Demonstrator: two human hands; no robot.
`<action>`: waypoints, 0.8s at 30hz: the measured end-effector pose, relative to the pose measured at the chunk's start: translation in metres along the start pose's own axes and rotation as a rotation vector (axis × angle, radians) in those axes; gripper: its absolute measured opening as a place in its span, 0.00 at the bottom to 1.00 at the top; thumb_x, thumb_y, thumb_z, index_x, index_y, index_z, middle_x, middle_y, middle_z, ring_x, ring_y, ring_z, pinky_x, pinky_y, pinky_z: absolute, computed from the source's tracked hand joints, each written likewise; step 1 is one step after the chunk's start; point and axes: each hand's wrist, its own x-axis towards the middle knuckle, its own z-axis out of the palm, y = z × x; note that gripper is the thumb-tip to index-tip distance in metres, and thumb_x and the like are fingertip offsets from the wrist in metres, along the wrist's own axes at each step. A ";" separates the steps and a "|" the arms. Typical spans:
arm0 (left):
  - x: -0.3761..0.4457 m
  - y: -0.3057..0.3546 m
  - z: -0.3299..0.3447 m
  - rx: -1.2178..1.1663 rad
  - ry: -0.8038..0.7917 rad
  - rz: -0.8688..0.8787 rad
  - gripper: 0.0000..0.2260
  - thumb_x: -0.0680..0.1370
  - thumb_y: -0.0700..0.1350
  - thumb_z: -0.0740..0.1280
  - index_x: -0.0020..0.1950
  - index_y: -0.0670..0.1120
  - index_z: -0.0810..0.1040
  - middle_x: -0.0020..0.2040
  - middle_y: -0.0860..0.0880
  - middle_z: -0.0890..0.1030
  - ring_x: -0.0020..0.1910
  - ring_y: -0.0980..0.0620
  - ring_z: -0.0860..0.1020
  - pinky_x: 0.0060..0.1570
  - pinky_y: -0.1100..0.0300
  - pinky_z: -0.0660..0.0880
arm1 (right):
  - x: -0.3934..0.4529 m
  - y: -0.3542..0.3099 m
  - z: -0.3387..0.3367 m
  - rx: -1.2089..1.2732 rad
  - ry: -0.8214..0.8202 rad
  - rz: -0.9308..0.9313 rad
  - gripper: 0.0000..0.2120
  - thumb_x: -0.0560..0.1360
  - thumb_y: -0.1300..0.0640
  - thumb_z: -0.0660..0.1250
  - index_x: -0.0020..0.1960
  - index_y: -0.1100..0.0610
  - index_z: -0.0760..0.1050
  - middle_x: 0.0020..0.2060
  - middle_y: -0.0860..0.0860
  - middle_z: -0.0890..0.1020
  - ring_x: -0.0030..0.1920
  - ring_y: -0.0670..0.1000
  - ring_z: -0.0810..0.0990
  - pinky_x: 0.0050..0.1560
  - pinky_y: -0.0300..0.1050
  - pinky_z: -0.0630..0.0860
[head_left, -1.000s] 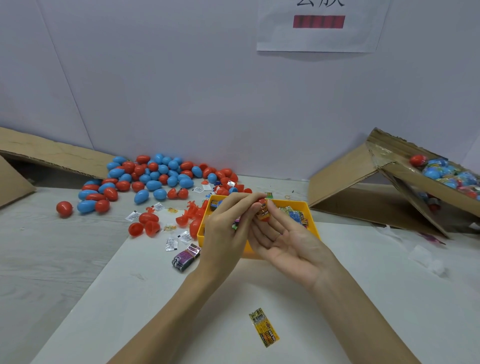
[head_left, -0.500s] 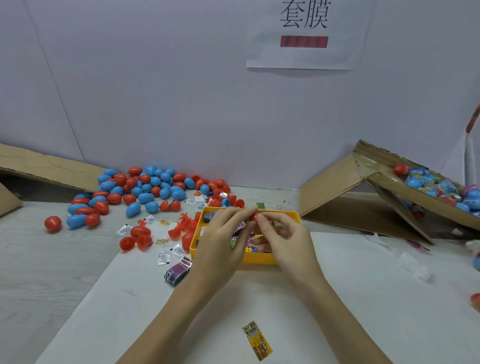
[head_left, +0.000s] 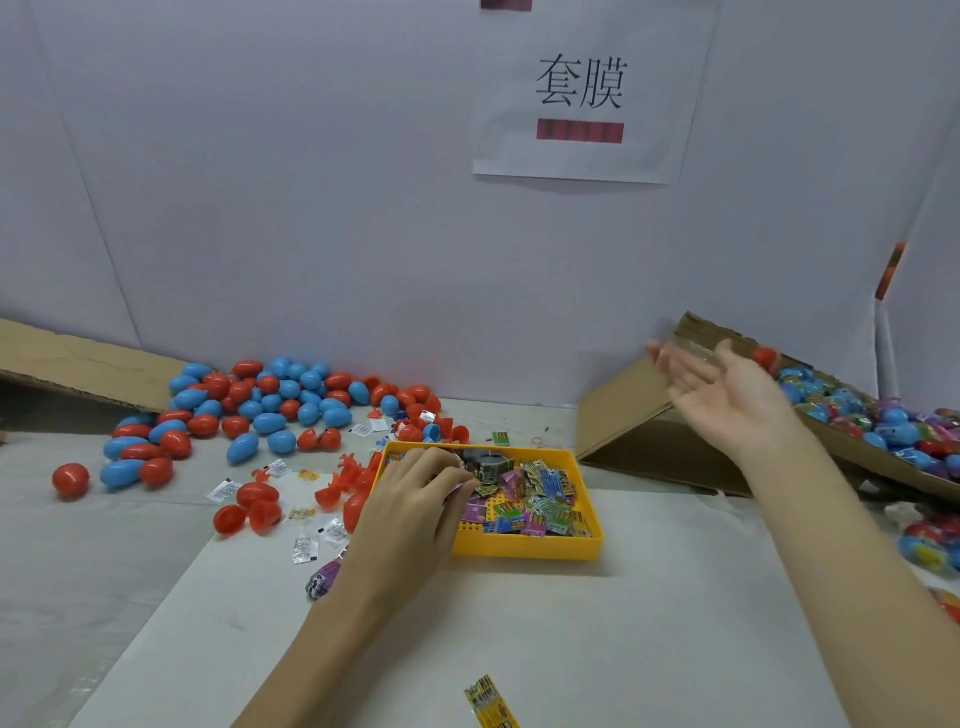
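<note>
The bench (head_left: 623, 649) carries a tilted cardboard box (head_left: 639, 410) of wrapped eggs at right and a yellow tray (head_left: 524, 550) of printed sleeves (head_left: 545, 499) at centre. This looks like the changeover between eggs, so the next move calls for one sleeve and a bare egg. The right hand (head_left: 727, 395), spread and empty, hangs over the box beside a red egg (head_left: 763, 357). The left hand (head_left: 410, 504) curls onto the sleeves, but whether it pinches one I cannot tell.

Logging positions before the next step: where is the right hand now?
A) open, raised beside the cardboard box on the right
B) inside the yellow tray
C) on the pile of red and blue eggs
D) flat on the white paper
A: the right hand is raised with its fingers spread beside the cardboard box, while the left hand is the one at the yellow tray.
</note>
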 end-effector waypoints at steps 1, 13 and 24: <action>0.000 -0.001 0.000 0.010 -0.009 -0.009 0.06 0.80 0.44 0.71 0.53 0.45 0.85 0.52 0.50 0.82 0.52 0.50 0.79 0.49 0.55 0.79 | 0.000 0.007 -0.005 -0.068 -0.028 0.028 0.19 0.85 0.53 0.59 0.62 0.69 0.75 0.55 0.63 0.84 0.52 0.55 0.87 0.49 0.42 0.84; -0.006 -0.010 0.002 0.061 -0.162 -0.225 0.12 0.81 0.52 0.68 0.62 0.49 0.82 0.60 0.53 0.77 0.60 0.53 0.73 0.58 0.62 0.69 | -0.029 0.141 -0.034 -0.251 -0.153 0.265 0.12 0.83 0.62 0.62 0.57 0.67 0.81 0.46 0.59 0.86 0.42 0.51 0.87 0.40 0.42 0.84; 0.055 -0.110 -0.023 0.369 -0.278 -0.809 0.16 0.83 0.47 0.60 0.69 0.42 0.74 0.68 0.39 0.74 0.67 0.39 0.70 0.66 0.45 0.69 | -0.032 0.143 -0.035 -0.256 -0.124 0.217 0.12 0.84 0.61 0.62 0.59 0.67 0.81 0.42 0.57 0.86 0.38 0.49 0.85 0.38 0.41 0.83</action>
